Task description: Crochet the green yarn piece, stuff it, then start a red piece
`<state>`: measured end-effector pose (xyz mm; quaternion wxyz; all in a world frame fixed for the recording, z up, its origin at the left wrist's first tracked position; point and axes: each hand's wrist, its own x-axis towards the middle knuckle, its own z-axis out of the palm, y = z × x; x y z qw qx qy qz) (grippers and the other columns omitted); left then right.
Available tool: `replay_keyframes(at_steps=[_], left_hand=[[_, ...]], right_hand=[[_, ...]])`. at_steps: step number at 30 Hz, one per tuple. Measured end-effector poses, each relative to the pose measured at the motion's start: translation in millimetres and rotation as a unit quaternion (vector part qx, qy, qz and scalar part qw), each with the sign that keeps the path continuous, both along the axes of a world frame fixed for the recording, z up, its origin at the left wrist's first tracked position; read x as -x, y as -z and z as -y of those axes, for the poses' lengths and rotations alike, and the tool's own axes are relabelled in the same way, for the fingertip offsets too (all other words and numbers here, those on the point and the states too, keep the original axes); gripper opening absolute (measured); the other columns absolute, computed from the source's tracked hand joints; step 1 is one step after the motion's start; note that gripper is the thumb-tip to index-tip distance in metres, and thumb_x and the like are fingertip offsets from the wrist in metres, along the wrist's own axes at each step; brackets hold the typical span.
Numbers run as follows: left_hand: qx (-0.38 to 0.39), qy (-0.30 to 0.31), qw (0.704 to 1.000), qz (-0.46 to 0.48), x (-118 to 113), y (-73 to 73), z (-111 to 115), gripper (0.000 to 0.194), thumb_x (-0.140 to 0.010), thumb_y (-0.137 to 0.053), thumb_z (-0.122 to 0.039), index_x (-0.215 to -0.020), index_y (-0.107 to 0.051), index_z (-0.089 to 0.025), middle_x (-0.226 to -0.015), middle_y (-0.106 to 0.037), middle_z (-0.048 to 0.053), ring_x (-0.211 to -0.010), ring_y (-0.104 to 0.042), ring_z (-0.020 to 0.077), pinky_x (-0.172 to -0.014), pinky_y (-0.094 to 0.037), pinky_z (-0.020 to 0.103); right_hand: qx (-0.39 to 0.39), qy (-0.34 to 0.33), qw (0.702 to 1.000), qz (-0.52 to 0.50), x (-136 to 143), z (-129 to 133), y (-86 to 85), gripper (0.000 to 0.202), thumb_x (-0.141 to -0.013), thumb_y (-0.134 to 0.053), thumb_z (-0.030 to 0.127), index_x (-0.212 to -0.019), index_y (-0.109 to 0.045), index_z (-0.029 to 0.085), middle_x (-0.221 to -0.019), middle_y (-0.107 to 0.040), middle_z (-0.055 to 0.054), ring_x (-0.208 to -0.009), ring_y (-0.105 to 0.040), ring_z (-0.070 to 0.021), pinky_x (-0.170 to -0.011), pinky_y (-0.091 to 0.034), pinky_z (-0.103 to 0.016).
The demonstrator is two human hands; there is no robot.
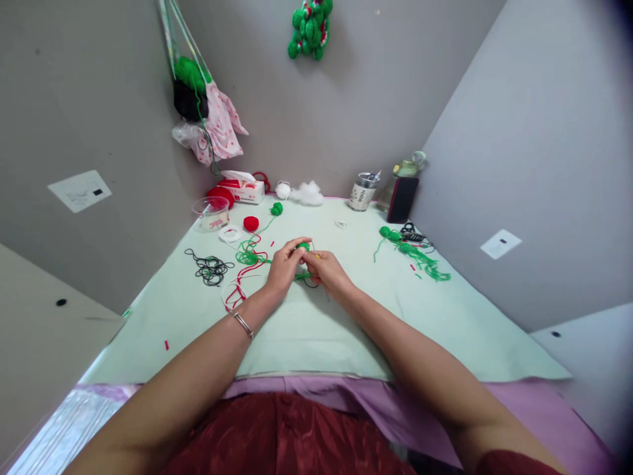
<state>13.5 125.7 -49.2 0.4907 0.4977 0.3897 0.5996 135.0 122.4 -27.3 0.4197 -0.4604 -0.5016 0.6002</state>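
At the middle of the table, my left hand [285, 264] is closed around a small green crocheted piece [303, 246]. My right hand [326, 267] meets it there, its fingers pinched on a thin crochet hook [318, 256] that shows a bit of yellow. Much of the piece and the hook is hidden by my fingers. Green yarn [248, 256] runs from a loose heap on the left toward my hands. Beside that heap lie strands of red yarn [241, 280], and a tangle of black yarn [210, 269] is farther left.
Around the back stand a clear plastic tub [212, 214], a tissue box [247, 190], white stuffing [309, 194], a pen tin [362, 193] and an upright phone [402, 200]. Red [251, 223] and green [277, 208] balls lie left; green pieces [390, 233] and scissors [408, 229] lie right.
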Motion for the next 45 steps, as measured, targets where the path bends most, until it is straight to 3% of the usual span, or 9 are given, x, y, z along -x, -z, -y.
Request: replay_keyframes(at_steps=[4,8,15,21,26,29,37,41,45], left_hand=[[-0.007,0.03,1.0,0.002,1.9,2.8,-0.7,0.028,-0.083,-0.065,-0.03,-0.107,-0.077,-0.02,-0.091,-0.07,0.004,-0.082,-0.059,0.0175,-0.082,-0.048,0.029],[-0.009,0.052,0.999,-0.004,4.0,3.0,-2.3,0.031,-0.083,-0.066,-0.03,-0.111,-0.076,-0.019,-0.077,-0.066,0.001,-0.076,-0.059,0.016,-0.078,-0.049,0.027],[-0.013,-0.012,0.999,-0.035,3.4,2.3,-5.5,0.02,-0.081,-0.068,-0.017,-0.101,-0.073,-0.017,-0.085,-0.068,0.001,-0.073,-0.059,0.0136,-0.071,-0.05,0.026],[0.006,-0.042,0.998,-0.048,4.3,8.4,-13.0,0.021,-0.096,-0.065,-0.033,-0.102,-0.066,-0.014,-0.099,-0.068,0.005,-0.083,-0.065,0.016,-0.074,-0.057,0.034],[0.005,-0.016,1.0,-0.003,2.0,3.9,-10.5,0.016,-0.093,-0.065,-0.03,-0.098,-0.066,-0.015,-0.083,-0.064,0.0,-0.065,-0.058,0.0109,-0.064,-0.052,0.027],[0.002,0.018,0.999,0.032,0.7,-0.8,-4.3,0.016,-0.087,-0.068,-0.028,-0.099,-0.068,-0.017,-0.078,-0.063,-0.002,-0.065,-0.056,0.0104,-0.068,-0.052,0.025],[0.034,0.085,0.993,0.069,6.3,-9.4,-0.7,0.031,-0.073,-0.079,-0.031,-0.098,-0.068,-0.017,-0.089,-0.07,0.003,-0.073,-0.062,0.0118,-0.077,-0.054,0.028],[0.045,0.056,0.996,0.059,7.8,-5.1,-4.9,0.025,-0.074,-0.079,-0.023,-0.095,-0.067,-0.016,-0.088,-0.069,0.002,-0.072,-0.062,0.011,-0.071,-0.053,0.025],[0.066,0.001,0.997,0.036,5.8,4.3,-8.6,0.017,-0.091,-0.069,-0.028,-0.099,-0.066,-0.013,-0.088,-0.067,0.002,-0.07,-0.062,0.0121,-0.065,-0.055,0.027]], right_hand=[[0.005,-0.002,1.0,-0.002,-5.1,-0.8,-2.3,0.041,-0.073,-0.074,0.054,-0.068,-0.055,0.018,-0.048,-0.024,0.012,-0.043,-0.015,-0.0048,-0.04,-0.013,-0.022],[-0.002,-0.017,1.0,0.008,-8.7,-0.3,-5.0,0.038,-0.074,-0.073,0.051,-0.067,-0.055,0.018,-0.049,-0.025,0.012,-0.044,-0.015,-0.005,-0.041,-0.013,-0.022],[-0.052,-0.022,0.997,0.049,-3.6,4.4,-4.6,0.03,-0.076,-0.065,0.037,-0.06,-0.045,0.021,-0.051,-0.031,0.009,-0.045,-0.023,-0.0064,-0.044,-0.018,-0.023],[-0.096,-0.005,0.992,0.081,7.3,7.8,-1.8,0.026,-0.075,-0.064,0.031,-0.059,-0.047,0.02,-0.053,-0.038,0.007,-0.051,-0.03,-0.008,-0.047,-0.02,-0.023],[-0.063,0.002,0.995,0.075,5.7,6.5,-6.9,0.023,-0.081,-0.055,0.039,-0.067,-0.053,0.02,-0.05,-0.026,0.01,-0.045,-0.02,-0.0082,-0.043,-0.019,-0.023],[-0.05,0.007,0.996,0.078,0.9,5.0,-10.4,0.027,-0.082,-0.054,0.043,-0.067,-0.052,0.021,-0.049,-0.023,0.011,-0.044,-0.016,-0.008,-0.041,-0.018,-0.024],[-0.115,0.027,0.981,0.152,-10.2,-0.9,-9.3,0.024,-0.083,-0.057,0.033,-0.063,-0.055,0.019,-0.048,-0.034,0.008,-0.047,-0.028,-0.0095,-0.049,-0.021,-0.025],[-0.17,0.007,0.966,0.197,-9.1,4.6,-12.2,0.021,-0.081,-0.059,0.024,-0.061,-0.058,0.019,-0.054,-0.047,0.004,-0.055,-0.036,-0.012,-0.056,-0.023,-0.026],[-0.199,0.004,0.957,0.213,0.3,12.3,-10.8,0.017,-0.079,-0.058,0.016,-0.063,-0.057,0.021,-0.058,-0.051,0.003,-0.059,-0.039,-0.0141,-0.061,-0.024,-0.027]])
